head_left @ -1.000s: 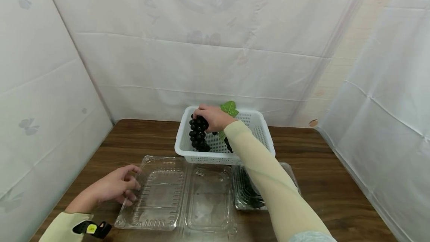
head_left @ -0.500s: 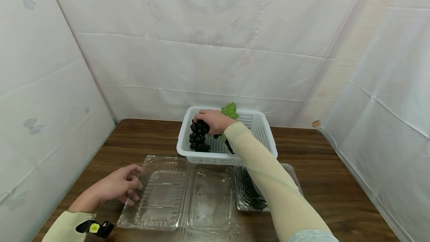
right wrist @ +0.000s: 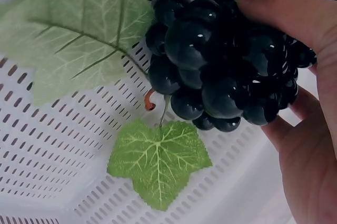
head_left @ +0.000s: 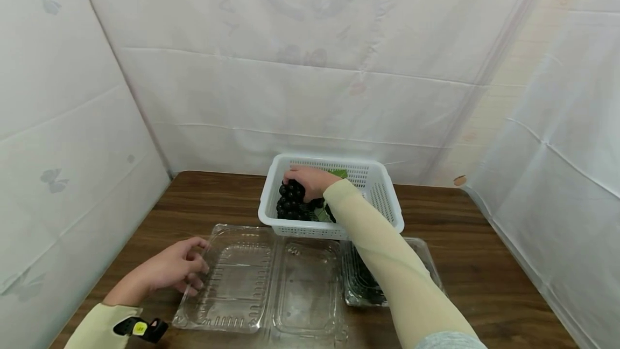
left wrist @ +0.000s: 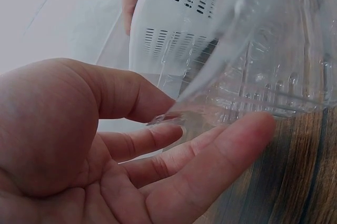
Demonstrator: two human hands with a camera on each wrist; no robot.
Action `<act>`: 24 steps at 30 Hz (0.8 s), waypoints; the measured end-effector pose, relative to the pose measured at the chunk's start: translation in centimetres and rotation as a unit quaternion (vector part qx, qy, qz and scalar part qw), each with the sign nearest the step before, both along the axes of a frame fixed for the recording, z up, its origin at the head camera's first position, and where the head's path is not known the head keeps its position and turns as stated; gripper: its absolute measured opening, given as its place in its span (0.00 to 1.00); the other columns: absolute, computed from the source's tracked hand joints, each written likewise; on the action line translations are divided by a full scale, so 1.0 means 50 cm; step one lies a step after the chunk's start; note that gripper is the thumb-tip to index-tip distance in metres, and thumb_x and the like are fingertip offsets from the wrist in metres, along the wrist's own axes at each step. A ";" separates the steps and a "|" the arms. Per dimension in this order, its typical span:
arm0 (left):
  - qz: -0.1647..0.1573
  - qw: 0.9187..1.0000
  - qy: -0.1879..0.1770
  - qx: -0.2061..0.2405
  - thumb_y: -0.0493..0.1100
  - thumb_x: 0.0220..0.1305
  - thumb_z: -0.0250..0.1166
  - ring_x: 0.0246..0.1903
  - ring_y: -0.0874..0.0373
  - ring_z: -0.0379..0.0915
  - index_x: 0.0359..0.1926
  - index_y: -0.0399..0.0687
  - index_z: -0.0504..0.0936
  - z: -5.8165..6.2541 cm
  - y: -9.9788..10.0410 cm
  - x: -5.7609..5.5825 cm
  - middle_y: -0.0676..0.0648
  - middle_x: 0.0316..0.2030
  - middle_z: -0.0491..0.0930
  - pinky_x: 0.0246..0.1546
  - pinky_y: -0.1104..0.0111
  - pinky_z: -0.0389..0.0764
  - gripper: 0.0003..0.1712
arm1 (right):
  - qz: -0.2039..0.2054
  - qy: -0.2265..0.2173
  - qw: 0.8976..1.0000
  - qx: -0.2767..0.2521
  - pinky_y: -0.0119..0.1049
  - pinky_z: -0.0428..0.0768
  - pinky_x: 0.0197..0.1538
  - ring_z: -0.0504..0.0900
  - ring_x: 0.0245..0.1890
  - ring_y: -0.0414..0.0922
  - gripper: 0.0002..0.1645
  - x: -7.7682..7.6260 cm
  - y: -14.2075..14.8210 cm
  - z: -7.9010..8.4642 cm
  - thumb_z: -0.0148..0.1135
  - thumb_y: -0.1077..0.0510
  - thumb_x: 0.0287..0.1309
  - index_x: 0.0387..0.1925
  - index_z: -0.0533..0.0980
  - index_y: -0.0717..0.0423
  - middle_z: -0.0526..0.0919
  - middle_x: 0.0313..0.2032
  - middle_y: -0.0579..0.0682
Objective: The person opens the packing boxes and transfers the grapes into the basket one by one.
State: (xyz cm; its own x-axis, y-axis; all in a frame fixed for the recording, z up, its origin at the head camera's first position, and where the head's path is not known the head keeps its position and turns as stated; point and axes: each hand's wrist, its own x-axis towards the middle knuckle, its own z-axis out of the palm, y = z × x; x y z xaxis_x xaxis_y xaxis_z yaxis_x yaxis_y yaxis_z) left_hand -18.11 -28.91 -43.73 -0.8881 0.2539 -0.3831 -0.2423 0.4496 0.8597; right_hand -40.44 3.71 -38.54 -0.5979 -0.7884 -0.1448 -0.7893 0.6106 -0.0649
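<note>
In the head view, my right hand (head_left: 311,181) reaches into a white perforated basket (head_left: 295,227) and grips a bunch of black grapes (right wrist: 210,60). The right wrist view has the thumb on top of the grapes and other fingers beneath. Two green leaves are attached: a smaller leaf (right wrist: 159,161) and a larger pale one (right wrist: 89,34). On the left, my left hand (head_left: 176,268) pinches the edge of an unfolded clear plastic clamshell container (head_left: 237,268) between thumb and finger. In the left wrist view, the container's edge (left wrist: 197,84) slants up from the fingertips.
A second clear clamshell (head_left: 360,290), closed over dark contents, stands right of the unfolded one, partly hidden by my right sleeve (head_left: 387,257). More dark grapes (head_left: 290,209) lie in the basket. White sheeting (head_left: 310,96) hangs behind the wooden table (head_left: 213,198).
My right hand has lowered the grapes further into the basket, and the leaf has sunk below the basket's back rim. The left hand stays at the container's edge. The view has shifted slightly.
</note>
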 end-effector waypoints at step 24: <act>0.004 1.000 0.002 -0.010 0.31 0.73 0.52 0.29 0.48 0.82 0.71 0.31 0.59 -0.007 0.008 -0.014 0.35 0.42 0.80 0.29 0.54 0.88 0.28 | -0.028 -0.042 0.998 0.022 0.44 0.79 0.64 0.73 0.69 0.48 0.46 -0.004 0.000 -0.009 0.78 0.57 0.55 0.72 0.67 0.42 0.70 0.70 0.47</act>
